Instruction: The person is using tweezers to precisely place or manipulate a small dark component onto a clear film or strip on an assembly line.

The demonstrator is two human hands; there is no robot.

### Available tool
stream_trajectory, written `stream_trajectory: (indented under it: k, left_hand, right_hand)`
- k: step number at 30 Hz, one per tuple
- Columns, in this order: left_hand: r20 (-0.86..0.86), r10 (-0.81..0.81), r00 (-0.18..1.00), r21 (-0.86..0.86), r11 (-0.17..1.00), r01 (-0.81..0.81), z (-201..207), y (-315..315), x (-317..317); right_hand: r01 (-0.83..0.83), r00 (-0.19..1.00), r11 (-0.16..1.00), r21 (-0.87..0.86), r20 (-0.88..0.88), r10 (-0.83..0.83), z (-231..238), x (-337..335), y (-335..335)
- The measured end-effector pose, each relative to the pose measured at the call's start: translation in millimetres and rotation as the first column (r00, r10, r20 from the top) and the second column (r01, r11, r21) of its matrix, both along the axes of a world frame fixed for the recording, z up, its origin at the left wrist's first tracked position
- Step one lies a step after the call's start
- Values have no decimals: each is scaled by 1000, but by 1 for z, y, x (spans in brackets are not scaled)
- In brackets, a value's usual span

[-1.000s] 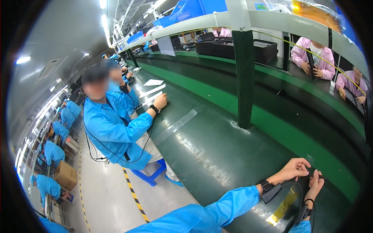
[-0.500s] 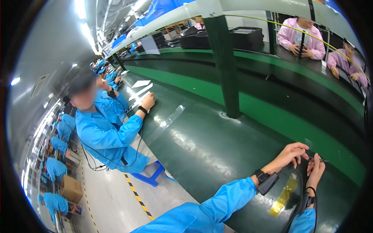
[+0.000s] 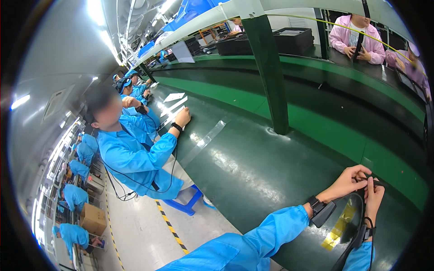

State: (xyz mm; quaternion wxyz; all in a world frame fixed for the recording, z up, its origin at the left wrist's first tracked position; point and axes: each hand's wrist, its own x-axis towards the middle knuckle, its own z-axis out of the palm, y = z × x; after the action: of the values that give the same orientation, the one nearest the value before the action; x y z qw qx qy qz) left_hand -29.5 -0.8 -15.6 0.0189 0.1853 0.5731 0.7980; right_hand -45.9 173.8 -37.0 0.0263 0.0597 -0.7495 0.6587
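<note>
Over the right part of the green table [image 3: 253, 180], my two hands meet. A small dark, thin strip-like piece [image 3: 379, 182] shows at their fingertips; its kind is too small to make out. My right hand [image 3: 374, 197] pinches it between thumb and fingers. From the left, my left hand [image 3: 347, 184] reaches in with its thumb and fingers closed on the near end of the same piece. Both wrists wear black bands with dark devices, and a dark cable runs beside the right forearm. Yellow tape [image 3: 339, 225] lies on the table below my hands.
A green post [image 3: 271, 77] rises from the table's far side, beside a green-edged conveyor [image 3: 316, 119]. To the left, a co-worker in blue [image 3: 135, 144] works at white strips [image 3: 174, 108]. Clear tape [image 3: 205, 141] crosses the table. People in pink sit beyond the conveyor.
My left fingers, raised and spread apart before, have come down and closed at the dark piece beside my right fingertips. The whole view has shifted slightly, moving the scene rightward.
</note>
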Motion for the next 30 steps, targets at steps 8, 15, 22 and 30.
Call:
stream_trajectory:
  k: [8, 15, 22, 30]
  left_hand:
    - [68, 113, 991, 61, 991, -117, 0, 0, -3]
    - [-39, 76, 996, -113, 990, -80, 0, -2, -3]
    - [85, 164, 983, 78, 982, -171, -3, -5, -3]
    - [103, 176, 979, -102, 981, -166, 35, -8, 11]
  right_hand:
    - [140, 990, 988, -69, 39, -138, 11, 1, -5]
    - [-14, 997, 996, -92, -80, 6, -3, -3, -4]
    - [194, 981, 972, -134, 54, -189, 12, 2, -5]
    - [300, 948, 939, -166, 158, -275, 50, 15, -19]
